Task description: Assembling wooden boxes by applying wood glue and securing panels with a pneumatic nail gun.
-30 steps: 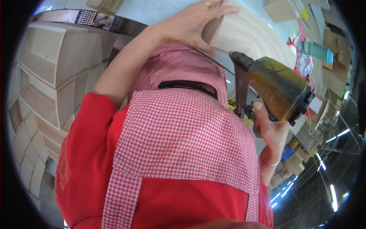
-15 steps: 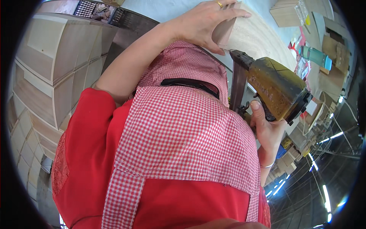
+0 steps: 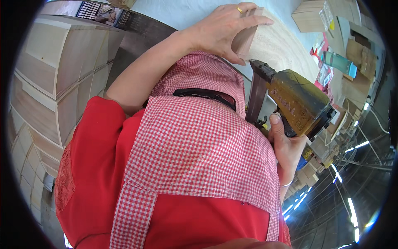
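Along the near edge of the tabletop (image 3: 166,9) sits a pale wooden box (image 3: 284,47), probably stiff and light, best held by its end; the left hand (image 3: 224,31) spans that, part-open. The right hand (image 3: 287,143) grips a likely heavy nail gun (image 3: 296,99).

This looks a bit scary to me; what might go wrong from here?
The worn yellow-brown nail gun in the bare right hand has its black metal nose close to the bare left hand's thumb, so a stray shot might injure it. The pale, box-shaped wooden piece might shift if the left hand's grip slips.
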`<state>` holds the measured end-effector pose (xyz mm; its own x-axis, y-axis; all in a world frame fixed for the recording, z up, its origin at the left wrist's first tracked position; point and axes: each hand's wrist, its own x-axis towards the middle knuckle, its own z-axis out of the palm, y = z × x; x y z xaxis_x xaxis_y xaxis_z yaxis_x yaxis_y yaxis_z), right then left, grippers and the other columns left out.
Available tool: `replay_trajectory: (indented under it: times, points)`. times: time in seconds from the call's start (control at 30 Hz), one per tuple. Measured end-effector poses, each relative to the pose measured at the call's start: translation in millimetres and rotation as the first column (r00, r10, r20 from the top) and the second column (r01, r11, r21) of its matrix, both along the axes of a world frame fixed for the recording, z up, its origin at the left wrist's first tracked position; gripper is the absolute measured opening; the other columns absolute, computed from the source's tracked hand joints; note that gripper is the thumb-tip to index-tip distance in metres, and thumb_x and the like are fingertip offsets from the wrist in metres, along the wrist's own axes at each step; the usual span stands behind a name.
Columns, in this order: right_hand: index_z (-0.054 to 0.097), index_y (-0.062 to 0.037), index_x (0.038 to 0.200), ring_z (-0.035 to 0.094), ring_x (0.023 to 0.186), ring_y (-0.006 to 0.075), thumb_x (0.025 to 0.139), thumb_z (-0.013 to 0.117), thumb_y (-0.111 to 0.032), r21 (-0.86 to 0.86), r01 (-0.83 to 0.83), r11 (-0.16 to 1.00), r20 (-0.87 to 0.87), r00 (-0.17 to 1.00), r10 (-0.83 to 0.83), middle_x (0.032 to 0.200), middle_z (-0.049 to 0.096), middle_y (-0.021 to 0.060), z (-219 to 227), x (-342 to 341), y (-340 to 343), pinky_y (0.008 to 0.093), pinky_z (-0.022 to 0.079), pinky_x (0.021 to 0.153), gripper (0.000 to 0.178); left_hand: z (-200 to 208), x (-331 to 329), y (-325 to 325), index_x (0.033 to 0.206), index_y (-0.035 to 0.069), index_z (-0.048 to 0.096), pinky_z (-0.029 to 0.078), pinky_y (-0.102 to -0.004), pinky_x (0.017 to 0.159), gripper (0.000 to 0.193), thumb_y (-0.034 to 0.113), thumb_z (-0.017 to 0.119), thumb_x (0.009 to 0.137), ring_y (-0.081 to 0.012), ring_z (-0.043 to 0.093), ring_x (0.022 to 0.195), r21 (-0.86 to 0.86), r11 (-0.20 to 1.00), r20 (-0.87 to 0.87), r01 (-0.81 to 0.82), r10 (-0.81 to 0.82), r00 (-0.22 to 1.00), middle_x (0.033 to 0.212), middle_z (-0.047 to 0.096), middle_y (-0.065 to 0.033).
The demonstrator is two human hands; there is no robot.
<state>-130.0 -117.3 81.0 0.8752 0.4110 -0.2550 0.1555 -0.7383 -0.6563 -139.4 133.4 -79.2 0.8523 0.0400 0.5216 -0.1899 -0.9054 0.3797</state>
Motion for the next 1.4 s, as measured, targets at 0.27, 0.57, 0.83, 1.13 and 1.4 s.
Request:
replay_trajectory:
  times: [0.27, 0.57, 0.83, 1.13, 1.4]
  points:
    - [0.058, 0.0030, 0.117, 0.048, 0.047, 0.0061, 0.088, 0.075, -0.015, -0.025, -0.094, 0.995, 0.001, 0.996, 0.094, 0.076, 0.062, 0.0037, 16.2, 34.7, 27.6, 0.0204, 0.036, 0.041, 0.039, -33.8, 1.0, -14.3, 0.156, 0.015, 0.018, 0.031, -0.0471, 0.113, 0.131, 0.030, 0.090, 0.047, -0.0367, 0.041, 0.132, -0.552, 0.829, 0.065, 0.090, -0.065, 0.996, 0.146, 0.040, -0.0174]
    - [0.061, 0.0027, 0.112, 0.050, 0.048, 0.0056, 0.088, 0.075, -0.018, -0.080, -0.172, 0.982, 0.032, 0.984, 0.175, 0.077, 0.063, 0.0036, 16.3, 48.0, 43.0, 0.0204, 0.036, 0.040, 0.034, -33.0, -0.8, -14.0, 0.154, 0.015, 0.021, 0.030, -0.0474, 0.113, 0.127, 0.029, 0.089, 0.048, -0.0370, 0.040, 0.133, -0.574, 0.815, 0.033, 0.073, -0.066, 0.997, 0.146, 0.040, -0.0170]
    - [0.062, 0.0024, 0.111, 0.049, 0.049, 0.0051, 0.088, 0.076, -0.019, -0.129, -0.201, 0.971, 0.026, 0.978, 0.206, 0.076, 0.063, 0.0028, 18.6, 50.7, 45.4, 0.0203, 0.035, 0.041, 0.034, -29.1, -2.6, -14.3, 0.154, 0.014, 0.021, 0.030, -0.0477, 0.113, 0.129, 0.032, 0.090, 0.047, -0.0371, 0.040, 0.133, -0.570, 0.818, 0.009, 0.070, -0.079, 0.997, 0.147, 0.040, -0.0165]
    - [0.064, 0.0032, 0.106, 0.047, 0.046, 0.0047, 0.090, 0.072, -0.014, -0.083, -0.213, 0.974, 0.030, 0.976, 0.216, 0.070, 0.059, 0.0004, 19.3, 57.8, 41.9, 0.0210, 0.033, 0.041, 0.025, -26.7, 0.8, -12.7, 0.155, 0.013, 0.018, 0.030, -0.0480, 0.114, 0.133, 0.032, 0.092, 0.046, -0.0380, 0.040, 0.133, -0.548, 0.834, 0.007, 0.057, -0.064, 0.998, 0.145, 0.040, -0.0184]
    - [0.058, 0.0010, 0.088, 0.044, 0.043, 0.0064, 0.093, 0.068, -0.016, 0.075, 0.120, 0.990, 0.192, 0.972, -0.132, 0.065, 0.056, 0.0003, 36.4, 76.7, -23.0, 0.0226, 0.032, 0.042, 0.020, 1.4, -14.0, -5.0, 0.155, 0.010, 0.017, 0.038, -0.0461, 0.109, 0.124, 0.032, 0.090, 0.057, -0.0359, 0.044, 0.131, -0.807, 0.590, -0.068, -0.010, -0.076, 0.995, 0.144, 0.042, -0.0181]
